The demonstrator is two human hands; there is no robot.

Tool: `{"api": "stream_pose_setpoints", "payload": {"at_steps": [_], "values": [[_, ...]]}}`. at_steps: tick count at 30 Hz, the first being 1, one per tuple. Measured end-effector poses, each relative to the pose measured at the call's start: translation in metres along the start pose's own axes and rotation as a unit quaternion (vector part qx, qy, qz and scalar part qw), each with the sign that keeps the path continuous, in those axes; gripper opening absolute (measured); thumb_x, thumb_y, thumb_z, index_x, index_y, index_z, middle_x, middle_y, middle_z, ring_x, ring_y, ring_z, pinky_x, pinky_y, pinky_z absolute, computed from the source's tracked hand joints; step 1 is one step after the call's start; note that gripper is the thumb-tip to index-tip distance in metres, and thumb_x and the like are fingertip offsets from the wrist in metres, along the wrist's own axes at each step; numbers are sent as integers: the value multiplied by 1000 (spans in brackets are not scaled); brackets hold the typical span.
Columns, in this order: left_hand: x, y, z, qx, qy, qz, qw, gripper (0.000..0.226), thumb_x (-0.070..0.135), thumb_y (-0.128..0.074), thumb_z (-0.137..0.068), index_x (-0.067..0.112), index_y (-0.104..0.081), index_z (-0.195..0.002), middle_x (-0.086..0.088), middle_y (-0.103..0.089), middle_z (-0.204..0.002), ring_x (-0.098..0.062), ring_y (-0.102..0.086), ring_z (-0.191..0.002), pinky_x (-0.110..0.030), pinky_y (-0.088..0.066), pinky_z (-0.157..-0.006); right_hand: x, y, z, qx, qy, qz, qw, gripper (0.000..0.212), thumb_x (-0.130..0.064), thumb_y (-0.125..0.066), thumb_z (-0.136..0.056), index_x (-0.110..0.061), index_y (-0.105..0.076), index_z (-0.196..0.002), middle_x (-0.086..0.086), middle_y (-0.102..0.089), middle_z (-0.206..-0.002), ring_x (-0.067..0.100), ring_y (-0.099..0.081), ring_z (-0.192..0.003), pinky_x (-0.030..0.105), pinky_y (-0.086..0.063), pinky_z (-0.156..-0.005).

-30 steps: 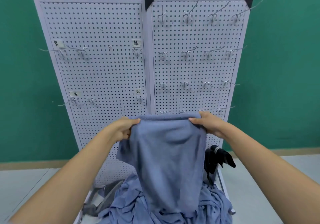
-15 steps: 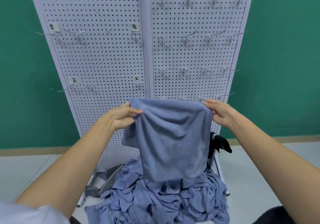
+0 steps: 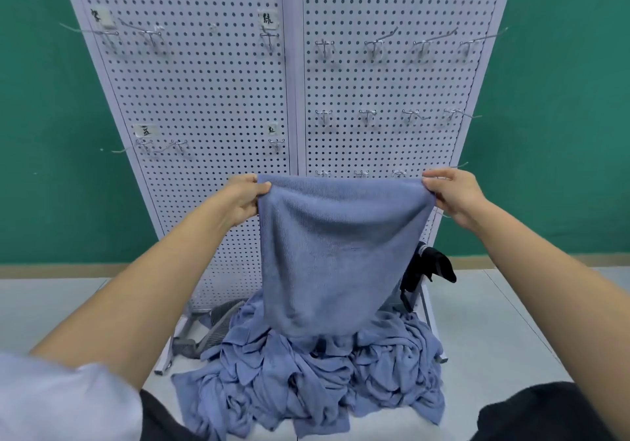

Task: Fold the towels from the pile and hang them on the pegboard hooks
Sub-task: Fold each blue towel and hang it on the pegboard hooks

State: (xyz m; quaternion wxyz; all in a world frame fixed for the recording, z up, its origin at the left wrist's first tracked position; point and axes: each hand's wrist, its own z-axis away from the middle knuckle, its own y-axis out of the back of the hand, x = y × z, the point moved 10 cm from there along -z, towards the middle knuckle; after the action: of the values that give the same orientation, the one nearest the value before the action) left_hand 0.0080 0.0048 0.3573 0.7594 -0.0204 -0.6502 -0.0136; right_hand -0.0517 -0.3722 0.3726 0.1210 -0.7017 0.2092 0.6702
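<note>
While the left hand and the right hand each pinch an upper corner, fingers closed on the cloth, a blue towel hangs stretched at the frame's centre, before the white pegboard, its lower edge above the crumpled towel pile at lower centre.

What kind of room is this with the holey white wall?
Probably a practice or test room, not a home: a free-standing white pegboard with labelled metal hooks stands on a bare floor by a plain green wall, with a pile of blue towels below.
</note>
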Motion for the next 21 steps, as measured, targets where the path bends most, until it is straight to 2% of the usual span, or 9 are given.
{"api": "stream_pose_setpoints", "payload": {"at_steps": [3, 5, 7, 9, 11, 14, 16, 19, 21], "values": [[4, 2, 0, 9, -1, 21, 1000, 21, 8, -50, -97, 10, -49, -77, -6, -60, -80, -11, -62, -61, -18, -53, -50, 1, -14, 1, -49, -26, -83, 995, 31, 4, -59, -90, -8, -57, -118, 9, -58, -88, 12, -52, -68, 16, -51, -54], [4, 2, -1, 2, 3, 39, 999, 18, 7, -50, -97, 8, -52, -80, -6, -61, -82, -12, -61, -67, -20, -55, -54, 2, -26, 1, -94, -41, -100, 990, 42, 9, -60, -86, -9, -53, -124, 10, -56, -94, 14, -56, -75, 15, -52, -58], [3, 2, -1, -2, 9, 67, 998, 10, 6, -49, -97, 4, -56, -90, -7, -62, -88, -14, -61, -74, -23, -54, -60, 6, -31, -1, -116, -33, 0, 993, 52, 12, -63, -82, -5, -52, -130, 15, -54, -114, 20, -60, -97, 19, -54, -81], [2, 6, -1, 5, 12, 76, 997, 12, 7, -50, -97, 1, -56, -105, -7, -62, -93, -14, -62, -78, -25, -53, -62, 6, -30, 0, -109, -1, 136, 985, 54, 10, -67, -80, -3, -54, -131, 14, -54, -124, 22, -52, -116, 28, -43, -102], [1, 11, -1, 18, 14, 79, 997, 18, 7, -51, -97, 1, -54, -113, -7, -62, -93, -14, -62, -77, -26, -53, -62, 4, -27, 1, -91, 23, 187, 978, 43, 7, -67, -82, -1, -59, -124, 10, -59, -102, 19, -54, -101, 27, -45, -94], [-2, 15, -3, 19, 24, 66, 997, 19, 8, -51, -97, 2, -55, -114, -6, -63, -94, -14, -62, -77, -29, -56, -72, 3, -26, 1, -72, 31, 168, 983, 21, 0, -67, -85, -4, -63, -105, 8, -57, -72, 17, -55, -69, 16, -54, -59], [-3, 18, -4, 16, 24, 45, 999, 24, 10, -52, -97, 2, -54, -119, -6, -63, -102, -14, -62, -79, -31, -55, -74, 4, -23, 0, -46, 28, 158, 986, 12, -7, -70, -85, -10, -59, -89, 9, -58, -74, 17, -56, -64, 15, -52, -47], [-4, 25, -8, 31, 16, 5, 999, 36, 12, -55, -96, 2, -50, -131, -5, -62, -103, -15, -60, -82, -33, -53, -75, 3, -18, -2, -14, 27, 153, 988, 22, -15, -76, -81, -12, -54, -83, 9, -59, -72, 16, -55, -57, 17, -52, -42], [-3, 30, -8, 47, 6, -15, 999, 24, 11, -59, -93, 5, -57, -116, -7, -63, -103, -16, -60, -80, -36, -53, -84, 1, -13, -2, 5, 23, 130, 991, 25, -17, -79, -78, -11, -57, -87, 8, -60, -71, 15, -55, -56, 16, -49, -40]]}}
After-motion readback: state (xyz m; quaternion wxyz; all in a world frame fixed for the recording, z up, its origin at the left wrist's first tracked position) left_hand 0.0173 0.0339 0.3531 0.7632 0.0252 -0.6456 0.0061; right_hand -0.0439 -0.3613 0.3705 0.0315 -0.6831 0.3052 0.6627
